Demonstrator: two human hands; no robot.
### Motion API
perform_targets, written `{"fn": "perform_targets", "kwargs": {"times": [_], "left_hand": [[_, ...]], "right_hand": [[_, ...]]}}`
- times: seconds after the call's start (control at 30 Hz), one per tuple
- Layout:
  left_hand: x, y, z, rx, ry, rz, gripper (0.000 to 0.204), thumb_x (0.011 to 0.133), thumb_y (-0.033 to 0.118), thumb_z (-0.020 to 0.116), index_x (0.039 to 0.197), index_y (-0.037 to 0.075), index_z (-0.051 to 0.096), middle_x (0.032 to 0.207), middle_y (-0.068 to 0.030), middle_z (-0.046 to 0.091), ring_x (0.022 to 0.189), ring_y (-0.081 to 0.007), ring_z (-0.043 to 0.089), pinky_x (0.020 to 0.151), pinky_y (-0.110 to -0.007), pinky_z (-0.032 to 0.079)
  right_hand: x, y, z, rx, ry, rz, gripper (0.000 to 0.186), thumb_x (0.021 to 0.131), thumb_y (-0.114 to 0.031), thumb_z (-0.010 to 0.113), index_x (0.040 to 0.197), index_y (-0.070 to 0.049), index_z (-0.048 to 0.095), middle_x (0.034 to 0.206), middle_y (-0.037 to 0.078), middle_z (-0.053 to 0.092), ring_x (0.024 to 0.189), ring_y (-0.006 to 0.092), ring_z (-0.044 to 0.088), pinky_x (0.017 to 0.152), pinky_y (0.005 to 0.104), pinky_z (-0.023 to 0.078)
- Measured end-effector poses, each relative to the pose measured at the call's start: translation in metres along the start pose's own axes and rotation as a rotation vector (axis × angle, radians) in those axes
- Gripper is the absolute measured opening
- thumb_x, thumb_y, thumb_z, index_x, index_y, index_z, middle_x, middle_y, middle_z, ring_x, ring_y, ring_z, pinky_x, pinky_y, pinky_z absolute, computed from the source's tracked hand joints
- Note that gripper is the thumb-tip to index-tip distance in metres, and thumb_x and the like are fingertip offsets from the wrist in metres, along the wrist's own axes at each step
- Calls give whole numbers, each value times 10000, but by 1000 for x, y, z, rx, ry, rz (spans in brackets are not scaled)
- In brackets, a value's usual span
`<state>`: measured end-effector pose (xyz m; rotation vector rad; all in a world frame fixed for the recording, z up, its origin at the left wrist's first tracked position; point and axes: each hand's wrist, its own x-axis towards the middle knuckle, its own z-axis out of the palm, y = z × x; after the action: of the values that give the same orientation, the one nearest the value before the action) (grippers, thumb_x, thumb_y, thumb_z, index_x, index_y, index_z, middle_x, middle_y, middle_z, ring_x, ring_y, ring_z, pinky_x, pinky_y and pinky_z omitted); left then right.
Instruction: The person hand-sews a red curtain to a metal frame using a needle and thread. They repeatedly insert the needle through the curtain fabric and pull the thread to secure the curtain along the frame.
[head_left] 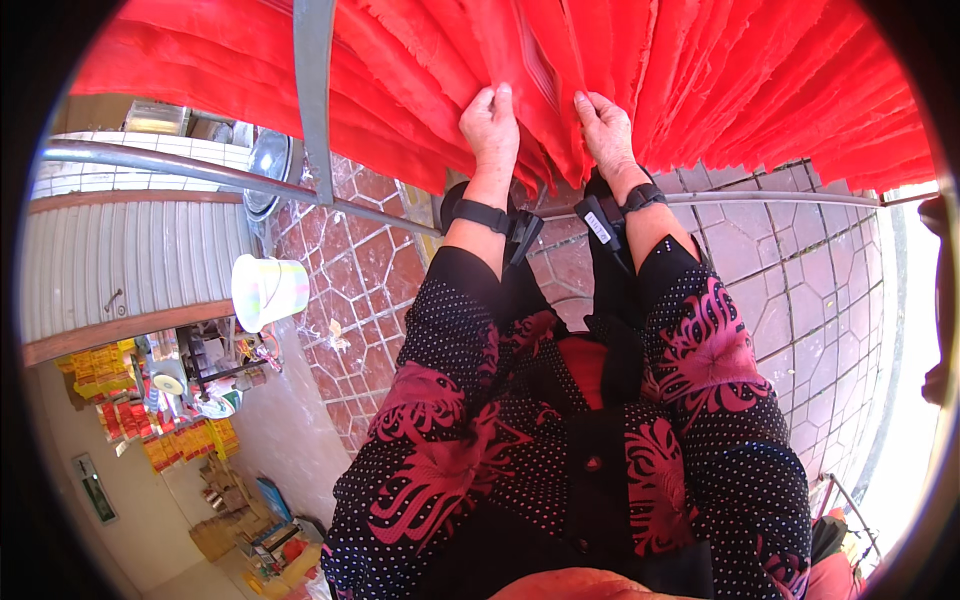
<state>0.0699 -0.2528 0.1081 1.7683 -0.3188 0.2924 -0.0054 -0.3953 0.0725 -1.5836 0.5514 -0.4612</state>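
Red cloth (400,70) hangs in many close folds across the top of the head view, with frayed lower edges. My left hand (491,128) pinches an edge of it, thumb upward. Just to the right, my right hand (606,130) has its fingers closed on another fold. Between the two hands a deep crease of the cloth runs down, pulled slightly apart. Both wrists carry black straps with small dark devices (523,238) on them. My fingertips are partly hidden by the cloth.
A metal rail (180,168) crosses at left, with a grey upright bar (314,100) near it. A pale bucket (270,291) and a metal basin (268,170) stand left. Beneath lies tiled floor (780,230). Packets (165,425) fill the lower left.
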Motion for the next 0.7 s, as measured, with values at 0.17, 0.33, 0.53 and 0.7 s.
{"fn": "perform_targets", "kwargs": {"times": [0.17,0.33,0.53,0.7], "left_hand": [[-4,-6,-15,2,-28,-41,290,932,168,629,711,-2,549,605,15,474,564,-63,419,521,-270,384],[-9,-5,-23,-5,-60,-46,272,947,148,620,718,9,578,643,38,540,587,-42,491,553,-231,439],[-16,-5,-21,-167,-89,-124,251,932,181,640,789,-24,619,622,4,560,571,-55,511,540,-245,454],[-26,-16,-6,-125,-270,-155,323,860,283,731,978,-12,679,742,-25,659,675,-99,609,639,-249,494]], "right_hand": [[1,-1,-4,141,57,-25,303,950,-279,620,1033,5,684,783,78,670,742,102,564,723,273,480],[0,-3,-6,135,122,-25,303,950,-281,614,1045,-1,681,779,74,657,751,113,568,733,285,481],[2,4,-12,65,25,-51,340,940,-315,618,1051,1,676,821,124,691,794,138,620,759,298,491],[2,7,-10,71,-34,-37,355,929,-308,647,1054,23,679,861,92,705,807,144,620,767,299,490]]}}
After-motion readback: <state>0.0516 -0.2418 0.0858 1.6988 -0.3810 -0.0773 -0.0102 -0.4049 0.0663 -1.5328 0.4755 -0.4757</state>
